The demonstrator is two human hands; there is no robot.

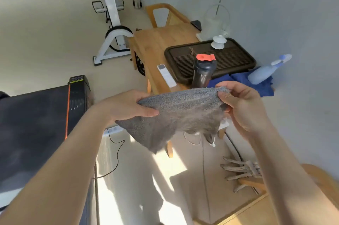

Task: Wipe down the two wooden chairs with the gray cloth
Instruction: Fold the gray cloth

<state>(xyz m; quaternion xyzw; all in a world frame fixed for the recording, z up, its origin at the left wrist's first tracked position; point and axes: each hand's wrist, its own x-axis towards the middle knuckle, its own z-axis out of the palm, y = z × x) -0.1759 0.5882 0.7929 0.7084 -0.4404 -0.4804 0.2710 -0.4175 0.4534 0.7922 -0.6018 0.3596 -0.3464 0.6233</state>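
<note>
Gray cloth [179, 114] stretched mid-air
Left hand [128, 107], right hand [244, 107] pinch top corners; hanging hem could tip centre-frame bottle [203, 72].

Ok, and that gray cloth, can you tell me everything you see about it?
The gray cloth looks like soft, fuzzy towel fabric with a stitched hem along the top. It is held up in the air: the left hand pinches its left side and the right hand pinches its top right corner. The top edge is stretched between them; the bottom hangs loose in uneven points. Only the hands seem to touch it.
</note>
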